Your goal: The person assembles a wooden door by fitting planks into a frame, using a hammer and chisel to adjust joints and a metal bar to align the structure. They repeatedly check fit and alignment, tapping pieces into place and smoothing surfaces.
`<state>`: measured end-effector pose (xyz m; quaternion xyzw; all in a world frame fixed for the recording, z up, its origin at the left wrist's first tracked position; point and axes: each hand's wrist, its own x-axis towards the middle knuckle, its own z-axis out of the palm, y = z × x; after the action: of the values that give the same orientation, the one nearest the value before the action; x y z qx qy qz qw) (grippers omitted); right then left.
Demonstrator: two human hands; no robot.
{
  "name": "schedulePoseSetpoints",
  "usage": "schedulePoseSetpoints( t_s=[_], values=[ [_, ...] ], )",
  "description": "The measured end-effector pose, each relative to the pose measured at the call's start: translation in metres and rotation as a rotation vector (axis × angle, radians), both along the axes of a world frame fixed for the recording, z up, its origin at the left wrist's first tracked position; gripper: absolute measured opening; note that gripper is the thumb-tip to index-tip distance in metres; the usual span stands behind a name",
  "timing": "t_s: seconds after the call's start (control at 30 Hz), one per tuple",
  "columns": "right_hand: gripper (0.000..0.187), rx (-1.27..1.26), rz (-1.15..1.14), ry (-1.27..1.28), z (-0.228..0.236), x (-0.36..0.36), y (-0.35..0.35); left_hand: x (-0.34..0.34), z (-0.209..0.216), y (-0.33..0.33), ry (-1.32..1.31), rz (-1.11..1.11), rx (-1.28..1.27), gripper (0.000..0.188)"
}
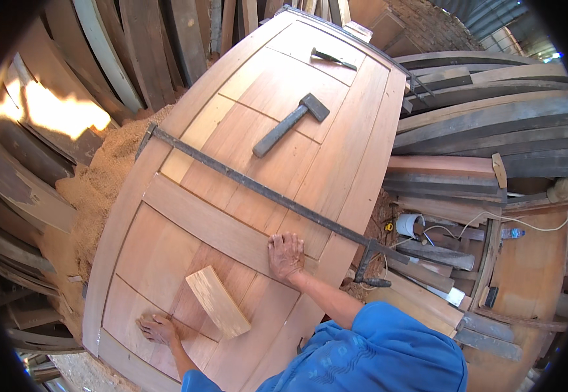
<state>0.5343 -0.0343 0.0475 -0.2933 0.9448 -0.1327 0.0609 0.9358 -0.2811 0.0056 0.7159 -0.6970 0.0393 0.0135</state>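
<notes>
A large panelled wooden door [166,242] lies flat before me. My left hand [158,328] rests on a panel near its lower left, fingers spread, holding nothing. Palm down on the middle cross rail is my right hand [286,256], also open. Between and below my hands lies a loose pale wood block [218,302]. A long dark bar clamp [251,186] spans the door just beyond my right hand, its screw handle hanging past the right edge. Farther up lie a dark mallet [293,124] and a smaller dark hand tool [333,59] whose kind I cannot tell.
Another clamp bar [336,32] crosses the door's far end. Sawdust [97,196] is heaped along the left side. Stacked boards [486,130] crowd the right, with a white bucket [409,225], a cable [532,228] and a plastic bottle [512,233]. More planks [146,52] lean at the far left.
</notes>
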Motion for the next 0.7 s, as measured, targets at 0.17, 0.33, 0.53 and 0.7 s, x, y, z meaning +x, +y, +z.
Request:
schedulePoseSetpoints(
  t_s=[0.17, 0.33, 0.53, 0.7],
  values=[
    [0.023, 0.004, 0.003, -0.047, -0.003, 0.0, -0.002, 0.002, -0.001, -0.001, -0.013, 0.007, -0.023, 0.056],
    [0.025, 0.006, 0.003, -0.051, -0.008, 0.0, -0.002, -0.009, 0.008, -0.002, -0.024, 0.04, 0.02, 0.058],
    [0.023, 0.04, 0.005, -0.075, -0.005, 0.001, -0.001, 0.002, 0.001, 0.0, -0.019, 0.015, -0.015, 0.056],
    [0.028, 0.121, 0.032, -0.044, -0.005, 0.003, 0.003, -0.007, 0.018, 0.008, 0.022, 0.021, 0.037, 0.056]
  ],
)
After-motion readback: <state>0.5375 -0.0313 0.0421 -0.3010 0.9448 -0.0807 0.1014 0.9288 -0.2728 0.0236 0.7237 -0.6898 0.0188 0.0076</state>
